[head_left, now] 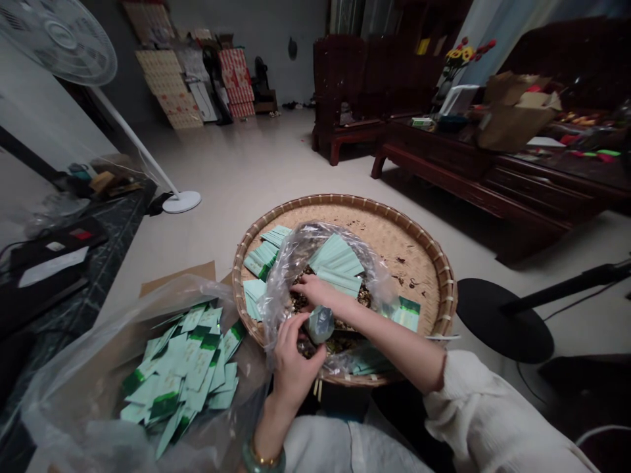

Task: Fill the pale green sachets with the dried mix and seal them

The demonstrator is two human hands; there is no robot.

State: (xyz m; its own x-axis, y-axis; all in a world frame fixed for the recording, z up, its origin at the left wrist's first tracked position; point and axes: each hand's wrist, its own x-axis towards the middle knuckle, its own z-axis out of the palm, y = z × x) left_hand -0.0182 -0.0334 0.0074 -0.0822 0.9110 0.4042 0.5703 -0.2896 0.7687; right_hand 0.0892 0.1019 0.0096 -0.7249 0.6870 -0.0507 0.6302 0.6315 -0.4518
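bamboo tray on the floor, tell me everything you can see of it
The round woven bamboo tray lies flat on the pale floor, tan, with a darker bound rim. Dark flakes are scattered over it, and pale green sachets and a clear plastic bag rest on it.

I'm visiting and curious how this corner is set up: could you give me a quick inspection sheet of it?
Surface: round woven bamboo tray on a pale floor.
Things: clear plastic bag of dried leaves; mint-green sachets in the tray; more sachets in a second clear bag.
Hands: left hand pinches a small grey-green lump; right hand rests on the leaves.
Clutter: loose leaf flecks on the tray.
Cables: thin black cable on the floor.
Surroundings: white standing fan; dark wooden table with a cardboard box.
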